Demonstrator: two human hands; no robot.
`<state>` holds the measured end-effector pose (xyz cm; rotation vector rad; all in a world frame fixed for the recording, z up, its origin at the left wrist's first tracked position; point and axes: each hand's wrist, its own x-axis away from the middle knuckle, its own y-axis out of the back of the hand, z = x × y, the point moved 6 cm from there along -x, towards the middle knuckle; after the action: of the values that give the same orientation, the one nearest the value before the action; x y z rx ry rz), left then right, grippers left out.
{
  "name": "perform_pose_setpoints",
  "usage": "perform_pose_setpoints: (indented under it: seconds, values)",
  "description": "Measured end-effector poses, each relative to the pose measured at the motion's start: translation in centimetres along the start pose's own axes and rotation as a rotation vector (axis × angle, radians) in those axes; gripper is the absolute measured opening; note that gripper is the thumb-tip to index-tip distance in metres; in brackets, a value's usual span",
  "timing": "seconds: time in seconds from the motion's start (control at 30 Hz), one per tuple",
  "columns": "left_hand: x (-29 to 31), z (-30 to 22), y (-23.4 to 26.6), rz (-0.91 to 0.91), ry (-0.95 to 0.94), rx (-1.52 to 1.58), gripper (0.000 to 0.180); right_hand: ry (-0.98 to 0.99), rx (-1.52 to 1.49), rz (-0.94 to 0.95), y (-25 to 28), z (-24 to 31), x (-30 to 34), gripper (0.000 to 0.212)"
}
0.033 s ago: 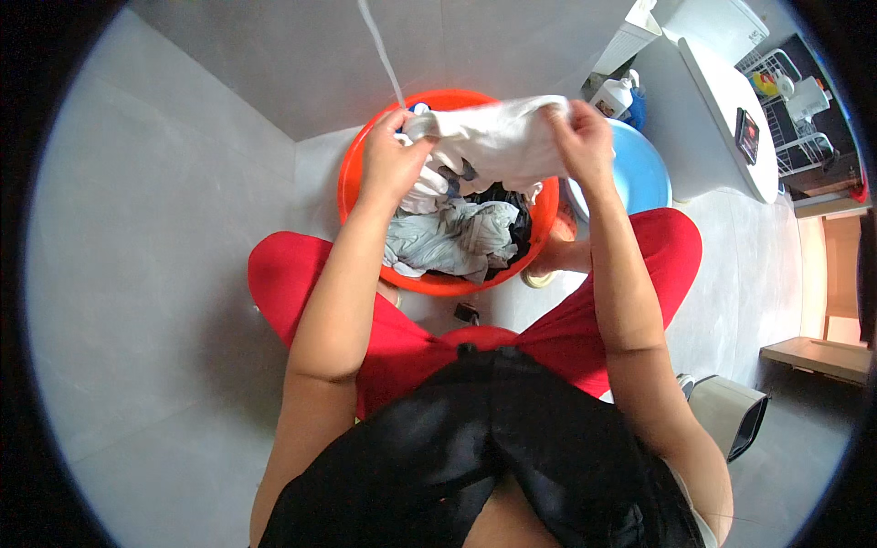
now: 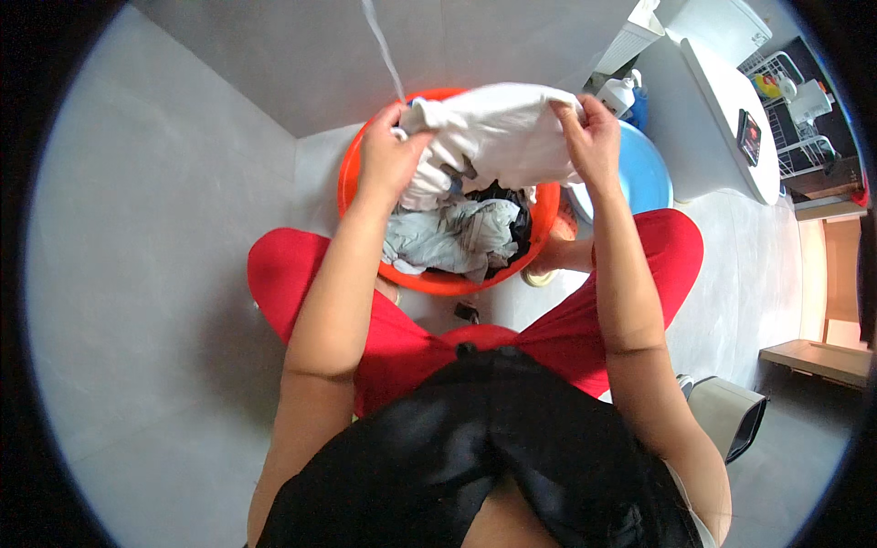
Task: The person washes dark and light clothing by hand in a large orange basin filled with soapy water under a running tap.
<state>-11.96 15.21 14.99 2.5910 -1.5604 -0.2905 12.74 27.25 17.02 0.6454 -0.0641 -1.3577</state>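
A white garment (image 2: pixel 512 128) with dark patches is stretched between my two hands above a round orange-red basin (image 2: pixel 351 173). My left hand (image 2: pixel 388 151) pinches its left end, thumb on top. At the other end, the fingers and thumb of my right hand (image 2: pixel 592 142) grip the cloth. Its lower folds hang into the basin and hide part of what lies there. A pale grey garment (image 2: pixel 457 236) is heaped in the near part of the basin, with black cloth (image 2: pixel 521 219) beside and under it. Which kind of garment I hold cannot be made out.
A light blue basin (image 2: pixel 644 169) stands right of the orange one, with a white pump bottle (image 2: pixel 617 94) behind it. A phone (image 2: pixel 748 137) lies on a white surface (image 2: pixel 708 82). Grey walls (image 2: pixel 484 46) rise behind and left. A bin (image 2: pixel 726 411) stands at the right.
The white garment's upper edge has risen and the cloth is spread a little wider. My right hand has shifted slightly right; my left hand has barely moved.
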Motion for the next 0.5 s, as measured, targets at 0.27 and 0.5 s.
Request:
perform_pose_setpoints:
  seconds: [0.27,0.5]
  values:
    - [1.5,-6.7,-5.3,0.183,-0.172,0.440,0.023,0.519,-0.117,0.490,-10.4,0.2,6.8,0.124]
    - [0.4,-14.2,-4.6,0.193,-0.309,0.765,0.022,-0.120,-0.345,0.274,-8.8,-0.7,2.2,0.054]
